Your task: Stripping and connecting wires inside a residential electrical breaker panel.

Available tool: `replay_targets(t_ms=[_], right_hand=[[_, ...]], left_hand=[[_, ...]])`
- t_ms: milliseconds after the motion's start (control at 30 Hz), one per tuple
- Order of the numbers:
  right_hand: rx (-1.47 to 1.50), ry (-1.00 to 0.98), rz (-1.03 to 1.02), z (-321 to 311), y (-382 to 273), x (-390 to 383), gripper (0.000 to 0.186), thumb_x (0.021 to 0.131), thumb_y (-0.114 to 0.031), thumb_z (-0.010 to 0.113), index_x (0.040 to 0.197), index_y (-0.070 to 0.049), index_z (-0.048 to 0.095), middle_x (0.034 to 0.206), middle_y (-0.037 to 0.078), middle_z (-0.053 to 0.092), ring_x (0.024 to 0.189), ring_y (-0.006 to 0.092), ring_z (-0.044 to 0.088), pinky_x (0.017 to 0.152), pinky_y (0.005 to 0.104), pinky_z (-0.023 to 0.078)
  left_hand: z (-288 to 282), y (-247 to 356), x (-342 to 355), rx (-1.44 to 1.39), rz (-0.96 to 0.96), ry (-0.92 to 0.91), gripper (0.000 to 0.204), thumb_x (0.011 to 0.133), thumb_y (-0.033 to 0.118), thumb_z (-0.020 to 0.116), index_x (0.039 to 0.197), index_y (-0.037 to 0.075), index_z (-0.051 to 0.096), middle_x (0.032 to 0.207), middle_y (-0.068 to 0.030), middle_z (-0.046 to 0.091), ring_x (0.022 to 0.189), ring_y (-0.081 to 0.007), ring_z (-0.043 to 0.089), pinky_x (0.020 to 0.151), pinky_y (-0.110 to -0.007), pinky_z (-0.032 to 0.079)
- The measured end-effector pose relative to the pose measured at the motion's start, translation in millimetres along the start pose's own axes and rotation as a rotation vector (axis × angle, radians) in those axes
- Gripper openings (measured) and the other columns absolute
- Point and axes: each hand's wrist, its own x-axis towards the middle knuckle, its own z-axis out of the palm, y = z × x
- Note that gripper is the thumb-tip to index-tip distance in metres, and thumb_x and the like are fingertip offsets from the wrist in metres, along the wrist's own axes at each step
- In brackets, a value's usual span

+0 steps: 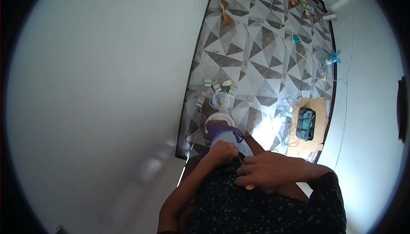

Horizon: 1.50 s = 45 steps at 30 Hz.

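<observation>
My left hand (223,152) is closed in a fist over my lap, against a purple and white cloth-like thing (222,135) with a dark purple strap. What its fingers hold is hidden. To the right of it, my right hand (269,169) is curled with its fingertips toward the left hand, and I cannot make out what lies in them. A small orange round thing (250,187) shows just below the right fingers, on my dark speckled clothing (222,208). Beyond the purple and white thing is a white round rim (219,116).
Several small boxes (208,82) surround a clear plastic bag (220,100) on the patterned floor. A wooden-handled brush (224,14) lies by the left wall. On the right, a grey-teal tool bag (306,124) sits on cardboard (318,106), near loose wires (290,101) and a blue fan (334,57).
</observation>
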Motion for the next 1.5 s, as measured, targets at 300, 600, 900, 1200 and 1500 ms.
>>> replay_targets(t_ms=[300,600,900,1200,1500], right_hand=[[-0.004,-0.044,0.047,15,1,-10,0.031,0.082,-0.015,0.068,0.111,-0.007,0.062,0.104,0.011,0.063,0.094,0.0258,0.06,0.07,0.0359,0.054],[-0.041,-0.266,-0.016,-8,2,-20,0.029,0.087,-0.018,0.068,0.114,-0.009,0.063,0.125,0.012,0.061,0.104,0.0259,0.062,0.08,0.0358,0.055],[-0.069,-0.037,-0.105,21,1,-14,0.03,0.086,-0.017,0.068,0.112,-0.005,0.062,0.114,0.013,0.062,0.095,0.0239,0.061,0.07,0.0328,0.056],[-0.117,-0.055,-0.04,1,-21,-24,0.034,0.076,-0.008,0.074,0.109,-0.013,0.066,0.115,0.003,0.065,0.097,0.0223,0.063,0.069,0.032,0.054],[-0.175,-0.107,-0.086,1,-30,-15,0.026,0.08,-0.013,0.069,0.105,-0.006,0.066,0.115,0.009,0.062,0.1,0.0248,0.059,0.074,0.0351,0.055]], left_hand=[[19,6,18,-0.099,0.068,0.238,0.018,0.086,0.023,0.061,0.075,0.008,0.063,0.072,-0.0087,0.062,0.066,-0.0294,0.064,0.058,-0.043,0.049],[27,-11,11,-0.251,0.005,0.3,0.017,0.083,0.022,0.065,0.074,0.007,0.065,0.071,-0.0101,0.062,0.068,-0.0321,0.063,0.06,-0.044,0.049],[25,3,3,-0.175,0.001,0.282,0.017,0.083,0.022,0.065,0.075,0.007,0.068,0.07,-0.0102,0.064,0.065,-0.0313,0.064,0.059,-0.043,0.049],[26,3,-12,-0.136,-0.031,0.312,0.017,0.084,0.021,0.064,0.075,0.007,0.067,0.071,-0.0096,0.064,0.066,-0.0311,0.064,0.06,-0.042,0.05],[21,-8,-14,-0.17,-0.051,0.327,0.019,0.081,0.02,0.062,0.068,0.007,0.059,0.069,-0.0126,0.06,0.068,-0.0345,0.062,0.059,-0.046,0.047]])
